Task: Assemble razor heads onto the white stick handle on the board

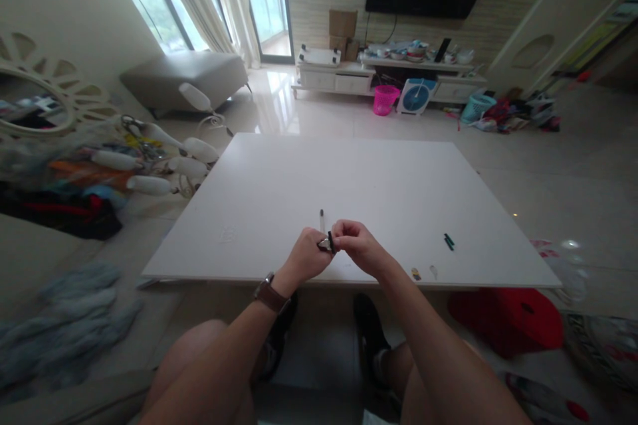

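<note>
Near the front edge of the white table, both my hands meet over a small black and silver object. My left hand, with a brown-strapped watch on its wrist, is closed around it. Thumb and fingers of my right hand pinch the object's dark right end. Its exact kind is too small to make out. Just beyond the hands lies a clear pen-like stick with a dark tip, its near end hidden by them. To the right are dark green strips, a small yellow and dark piece and a clear loop-shaped piece.
A lamp with several white shades stands close to the table's left side. A red stool is below the front right edge. Across the floor are a pink basket, a blue and white fan and a cluttered TV cabinet.
</note>
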The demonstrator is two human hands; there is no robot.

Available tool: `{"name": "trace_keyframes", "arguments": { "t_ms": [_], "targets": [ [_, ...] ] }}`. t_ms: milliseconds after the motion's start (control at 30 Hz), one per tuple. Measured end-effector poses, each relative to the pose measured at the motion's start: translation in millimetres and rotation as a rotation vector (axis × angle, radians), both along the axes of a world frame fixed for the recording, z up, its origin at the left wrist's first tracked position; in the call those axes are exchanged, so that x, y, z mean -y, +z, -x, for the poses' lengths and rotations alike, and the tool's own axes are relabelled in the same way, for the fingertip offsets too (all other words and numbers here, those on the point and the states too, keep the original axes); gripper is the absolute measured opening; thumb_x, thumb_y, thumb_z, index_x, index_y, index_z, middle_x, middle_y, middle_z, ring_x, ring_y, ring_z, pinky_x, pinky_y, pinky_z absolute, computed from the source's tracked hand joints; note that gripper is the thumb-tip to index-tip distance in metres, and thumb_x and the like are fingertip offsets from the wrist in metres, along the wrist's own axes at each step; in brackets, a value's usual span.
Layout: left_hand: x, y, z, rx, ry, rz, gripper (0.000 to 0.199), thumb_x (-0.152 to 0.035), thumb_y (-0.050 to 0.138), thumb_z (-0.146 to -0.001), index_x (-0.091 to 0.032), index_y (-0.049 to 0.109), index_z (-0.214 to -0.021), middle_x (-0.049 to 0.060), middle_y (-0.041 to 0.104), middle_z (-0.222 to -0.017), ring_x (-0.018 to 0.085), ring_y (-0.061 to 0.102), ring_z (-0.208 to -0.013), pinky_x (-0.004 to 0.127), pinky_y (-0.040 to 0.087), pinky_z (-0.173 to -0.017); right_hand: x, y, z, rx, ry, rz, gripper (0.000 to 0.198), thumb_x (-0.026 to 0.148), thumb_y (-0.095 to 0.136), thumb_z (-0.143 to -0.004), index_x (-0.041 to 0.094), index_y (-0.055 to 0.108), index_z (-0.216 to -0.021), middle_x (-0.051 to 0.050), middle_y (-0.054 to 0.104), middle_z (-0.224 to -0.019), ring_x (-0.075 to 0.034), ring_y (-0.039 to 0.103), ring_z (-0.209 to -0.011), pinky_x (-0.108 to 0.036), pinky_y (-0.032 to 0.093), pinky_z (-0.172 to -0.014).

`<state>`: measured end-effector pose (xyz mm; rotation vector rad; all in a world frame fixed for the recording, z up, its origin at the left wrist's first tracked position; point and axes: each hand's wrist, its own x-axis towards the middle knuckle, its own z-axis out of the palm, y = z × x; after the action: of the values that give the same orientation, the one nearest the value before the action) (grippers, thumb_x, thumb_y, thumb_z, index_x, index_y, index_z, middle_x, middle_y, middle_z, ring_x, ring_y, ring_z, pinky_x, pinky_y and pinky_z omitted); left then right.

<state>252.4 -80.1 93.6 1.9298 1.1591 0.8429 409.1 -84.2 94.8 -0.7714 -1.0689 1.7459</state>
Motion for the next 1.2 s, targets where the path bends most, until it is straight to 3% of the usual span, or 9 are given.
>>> {"name": "trace_keyframes", "arguments": {
  "t_ms": [433,667,800,933,1067,1200],
  "targets": [
    [-3,4.9,-2,0.040,-0.041,-0.009,0.032,-0.022,0.056,-0.072,-0.013,0.047,-0.043,-0.004,0.035,-0.043,0.005,0.031,-0.046,0.020,0.021,-0.046,-1,12,4,-0.133,0.024,0.042,0.019,0.020,0.072,-0.064,0.018,0.053,-0.060,0.003,0.050,-0.058,-0.011,0.044,-0.058,-0.025,0.031,-0.058],
    [-4,5.8,0,0.034,0.002,-0.057,0.039,-0.024,0.056,-0.074,-0.014,0.040,-0.041,-0.004,0.032,-0.042,0.004,0.029,-0.044,0.021,0.019,-0.046,-4,8,12,-0.112,-0.018,0.051,0.018,0.020,0.077,-0.064,0.018,0.063,-0.075,0.003,0.054,-0.068,-0.011,0.046,-0.064,-0.025,0.031,-0.062],
    [-2,6.8,2,-0.073,0.031,-0.075,0.037,-0.024,0.054,-0.077,-0.014,0.049,-0.042,-0.001,0.041,-0.042,0.006,0.034,-0.043,0.024,0.020,-0.048,-1,6,13,-0.088,-0.034,0.043,0.018,0.020,0.078,-0.064,0.018,0.067,-0.078,0.003,0.056,-0.070,-0.010,0.047,-0.065,-0.025,0.032,-0.063],
    [-2,11.1,6,-0.292,0.057,-0.115,0.028,-0.022,0.053,-0.078,-0.015,0.069,-0.056,0.006,0.061,-0.052,0.012,0.050,-0.050,0.027,0.028,-0.053,2,1,10,-0.006,-0.093,0.029,0.014,0.023,0.078,-0.065,0.018,0.069,-0.075,0.003,0.058,-0.066,-0.010,0.045,-0.061,-0.025,0.031,-0.061],
    [-3,14.9,8,-0.498,0.051,-0.183,0.028,-0.022,0.052,-0.079,-0.017,0.071,-0.060,0.012,0.070,-0.064,0.019,0.059,-0.059,0.031,0.032,-0.059,3,-4,6,0.078,-0.132,0.007,0.014,0.025,0.078,-0.066,0.018,0.071,-0.076,0.001,0.061,-0.068,-0.011,0.048,-0.064,-0.026,0.035,-0.063],
    [-4,15.3,7,-0.525,0.051,-0.193,0.028,-0.023,0.053,-0.080,-0.017,0.071,-0.060,0.013,0.071,-0.065,0.020,0.061,-0.061,0.032,0.032,-0.060,1,-1,5,0.074,-0.124,-0.003,0.014,0.024,0.079,-0.067,0.019,0.069,-0.074,0.002,0.060,-0.067,-0.012,0.049,-0.064,-0.026,0.037,-0.063]
  ]
}}
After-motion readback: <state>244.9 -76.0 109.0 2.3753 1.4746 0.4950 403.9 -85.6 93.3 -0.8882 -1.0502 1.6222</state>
